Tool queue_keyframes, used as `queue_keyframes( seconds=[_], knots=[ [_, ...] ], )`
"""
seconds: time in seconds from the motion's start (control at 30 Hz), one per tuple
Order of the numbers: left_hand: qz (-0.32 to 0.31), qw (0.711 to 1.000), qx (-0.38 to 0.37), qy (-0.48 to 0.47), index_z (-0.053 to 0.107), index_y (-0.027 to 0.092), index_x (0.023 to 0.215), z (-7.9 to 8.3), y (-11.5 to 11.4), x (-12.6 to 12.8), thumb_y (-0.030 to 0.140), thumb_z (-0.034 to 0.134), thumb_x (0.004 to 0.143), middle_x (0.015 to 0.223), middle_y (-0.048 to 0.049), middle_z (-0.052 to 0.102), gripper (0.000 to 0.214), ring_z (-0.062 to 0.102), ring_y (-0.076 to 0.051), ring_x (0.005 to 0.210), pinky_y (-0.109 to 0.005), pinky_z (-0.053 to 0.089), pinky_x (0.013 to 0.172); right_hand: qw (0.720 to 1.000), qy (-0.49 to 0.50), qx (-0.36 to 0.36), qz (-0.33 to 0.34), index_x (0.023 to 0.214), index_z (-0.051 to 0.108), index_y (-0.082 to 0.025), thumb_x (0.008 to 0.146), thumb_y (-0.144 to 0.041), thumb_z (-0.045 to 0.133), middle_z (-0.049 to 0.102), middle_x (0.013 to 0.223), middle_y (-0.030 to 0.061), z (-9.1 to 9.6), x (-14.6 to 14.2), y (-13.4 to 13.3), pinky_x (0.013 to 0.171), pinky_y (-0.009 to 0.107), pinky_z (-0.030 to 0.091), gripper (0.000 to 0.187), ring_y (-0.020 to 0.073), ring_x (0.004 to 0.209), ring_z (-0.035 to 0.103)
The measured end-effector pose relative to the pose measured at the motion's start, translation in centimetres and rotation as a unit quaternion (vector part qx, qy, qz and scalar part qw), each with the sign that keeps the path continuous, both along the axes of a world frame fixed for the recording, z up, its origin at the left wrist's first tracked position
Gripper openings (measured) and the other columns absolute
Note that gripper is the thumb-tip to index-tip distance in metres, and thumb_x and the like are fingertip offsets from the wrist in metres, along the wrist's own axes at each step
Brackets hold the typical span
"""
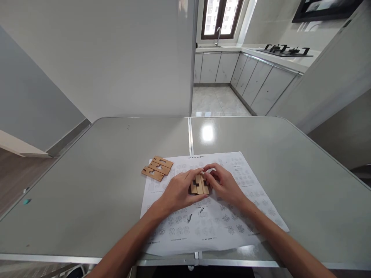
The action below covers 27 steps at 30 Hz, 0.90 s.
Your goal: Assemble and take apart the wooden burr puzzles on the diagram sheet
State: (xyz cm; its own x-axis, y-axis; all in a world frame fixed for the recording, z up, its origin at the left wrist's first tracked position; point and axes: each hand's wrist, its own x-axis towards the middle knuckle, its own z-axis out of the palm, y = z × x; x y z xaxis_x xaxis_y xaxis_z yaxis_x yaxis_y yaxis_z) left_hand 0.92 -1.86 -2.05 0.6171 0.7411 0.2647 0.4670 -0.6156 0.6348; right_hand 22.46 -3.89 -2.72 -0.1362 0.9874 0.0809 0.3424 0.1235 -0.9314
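Several flat wooden puzzle pieces (199, 184) with dark cut-outs sit side by side on a printed sheet (179, 231). My left hand (182, 189) curls round their left side, thumb along the near edge and fingers at the far edge. From the right, my right hand (223, 183) has its fingers bent at the pieces' right side and far corner; its exact grip is partly hidden. Three more wooden pieces (158, 168), slotted and marked with numbers, lie overlapping on the upper left corner of the sheet, apart from both hands.
The grey folding table (87, 185) has a metal seam (190, 135) down its middle and a metal rim. A small teal bit (27, 201) lies near its left edge. Past the table stand a white wall panel (139, 58) and kitchen cabinets (261, 81).
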Motion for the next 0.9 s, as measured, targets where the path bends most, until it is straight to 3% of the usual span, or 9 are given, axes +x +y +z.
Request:
queue_keyframes(
  seconds=[0.17,0.33,0.47,0.57,0.67,0.9],
  knots=[
    [0.007,1.000,-0.015,-0.012,0.052,0.026,0.146,0.0,0.1,-0.2,0.045,0.083,0.084,0.130,-0.0101,0.074,0.071,0.075,-0.027,0.103,-0.039,0.062,0.084,1.000,0.023,-0.005,-0.016,0.109,0.063,-0.022,0.104,-0.058,0.053,0.069,0.081,0.0042,-0.3,0.0,0.2,0.062,0.033,0.052,0.038,0.0205,0.070,0.065],
    [0.002,0.999,-0.031,0.023,0.058,0.027,0.141,1.5,-1.1,-2.6,0.049,0.084,0.083,0.127,-0.0083,0.076,0.067,0.075,-0.025,0.099,-0.036,0.061,0.080,0.999,0.032,-0.012,-0.020,0.107,0.063,-0.022,0.105,-0.056,0.053,0.066,0.077,0.0019,-0.2,-0.2,0.1,0.061,0.032,0.048,0.035,0.0191,0.066,0.061],
    [0.141,0.988,-0.051,0.029,0.061,0.028,0.139,2.5,-3.6,-6.3,0.050,0.083,0.082,0.125,-0.0083,0.077,0.065,0.073,-0.021,0.082,-0.033,0.060,0.071,1.000,0.015,-0.004,-0.014,0.105,0.063,-0.022,0.105,-0.051,0.053,0.065,0.075,0.0012,-0.1,-0.3,0.0,0.061,0.032,0.045,0.030,0.0190,0.066,0.059],
    [0.274,0.960,-0.052,0.004,0.062,0.027,0.136,2.7,-5.3,-8.9,0.054,0.081,0.083,0.116,-0.0064,0.078,0.063,0.073,-0.021,0.082,-0.030,0.060,0.067,1.000,0.014,-0.006,-0.003,0.106,0.064,-0.023,0.106,-0.048,0.051,0.066,0.077,0.0013,-0.1,-0.2,-0.1,0.062,0.033,0.045,0.029,0.0195,0.068,0.059],
    [0.374,0.927,-0.031,0.019,0.063,0.025,0.135,2.9,-6.3,-10.2,0.061,0.079,0.082,0.097,-0.0021,0.076,0.067,0.065,-0.018,0.067,-0.029,0.056,0.061,1.000,0.010,-0.007,0.002,0.106,0.065,-0.023,0.106,-0.048,0.050,0.068,0.082,0.0026,-0.2,-0.2,-0.1,0.063,0.033,0.046,0.028,0.0201,0.071,0.060],
    [0.465,0.883,-0.037,0.055,0.061,0.023,0.135,3.1,-6.0,-10.4,0.065,0.074,0.081,0.115,-0.0065,0.076,0.070,0.060,-0.018,0.064,-0.037,0.058,0.070,1.000,-0.011,-0.006,0.005,0.103,0.064,-0.023,0.105,-0.047,0.051,0.065,0.079,0.0015,-0.2,-0.3,-0.2,0.063,0.033,0.046,0.027,0.0196,0.069,0.058]
  ],
)
